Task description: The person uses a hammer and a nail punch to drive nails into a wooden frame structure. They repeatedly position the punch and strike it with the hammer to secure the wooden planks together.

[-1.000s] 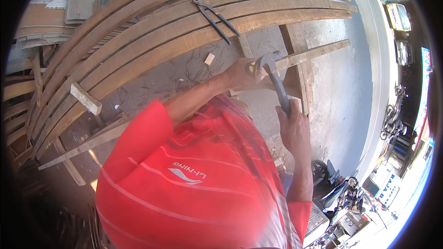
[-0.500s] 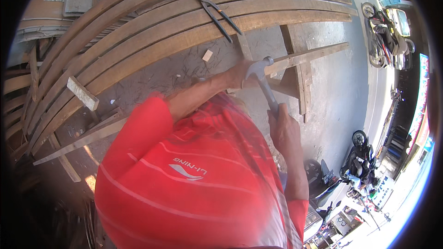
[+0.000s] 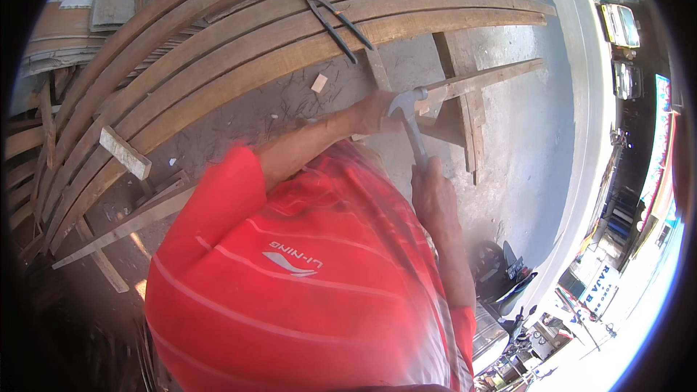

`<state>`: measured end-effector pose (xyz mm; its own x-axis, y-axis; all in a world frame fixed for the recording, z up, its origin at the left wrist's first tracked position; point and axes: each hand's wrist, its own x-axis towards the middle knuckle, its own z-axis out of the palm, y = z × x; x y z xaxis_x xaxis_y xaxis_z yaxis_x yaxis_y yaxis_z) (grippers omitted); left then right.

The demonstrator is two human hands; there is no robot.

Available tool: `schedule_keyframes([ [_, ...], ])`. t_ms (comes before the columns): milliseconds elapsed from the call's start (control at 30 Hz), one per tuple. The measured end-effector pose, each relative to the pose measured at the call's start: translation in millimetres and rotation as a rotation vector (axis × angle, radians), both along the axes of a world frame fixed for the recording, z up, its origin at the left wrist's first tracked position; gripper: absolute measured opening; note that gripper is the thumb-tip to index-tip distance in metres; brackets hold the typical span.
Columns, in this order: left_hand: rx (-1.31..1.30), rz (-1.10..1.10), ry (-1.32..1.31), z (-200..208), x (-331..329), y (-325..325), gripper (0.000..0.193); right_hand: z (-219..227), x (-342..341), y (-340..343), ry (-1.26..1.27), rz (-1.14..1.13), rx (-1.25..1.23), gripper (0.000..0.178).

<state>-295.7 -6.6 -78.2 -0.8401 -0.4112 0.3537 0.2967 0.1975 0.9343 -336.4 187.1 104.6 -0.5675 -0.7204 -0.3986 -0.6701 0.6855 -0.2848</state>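
Note:
My right hand [image 3: 434,192] is closed round the handle of a claw hammer [image 3: 415,129]. The hammer's metal head is up beside my left hand [image 3: 377,111], over a long wooden plank [image 3: 486,81]. My left hand is closed at this plank, its fingers partly hidden by the hammer head. To the right the plank passes over a wooden support [image 3: 465,120]. Its other stretch shows past my red sleeve on the left, and my body hides the middle. No nail can be made out under the hammer.
Several long wooden beams [image 3: 290,33] lie side by side ahead, with pincers [image 3: 330,18] resting across them. A short wood block [image 3: 125,152] sits on the beams at left. A small wood offcut [image 3: 319,83] lies on the floor. A parked motorcycle [image 3: 501,276] stands at lower right.
My right hand and the hammer have shifted slightly left and up in the picture. The whole scene has slid a little left; the left hand still stays at the plank.

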Motion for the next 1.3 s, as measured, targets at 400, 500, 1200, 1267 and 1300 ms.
schedule_keyframes([
  [400, 0.176, -0.098, -0.176, 2, 6, -6, 0.018, 29, -8, 7, 0.221, -0.058, -0.783, 0.023],
  [500, 0.127, -0.112, 0.004, -22, -4, -5, 0.019, -33, -4, -2, 0.05, -0.026, -0.086, 0.028],
  [1200, 0.267, -0.264, -0.303, 40, -12, -29, 0.034, -139, 51, 117, -0.22, -0.806, -0.216, 0.04],
  [1267, 0.324, -0.257, -0.361, 40, -21, -28, 0.033, -150, 58, 125, -0.279, -0.814, -0.173, 0.041],
  [1300, 0.317, -0.264, -0.432, 40, -29, -29, 0.032, -154, 58, 127, -0.309, -0.811, -0.17, 0.041],
])
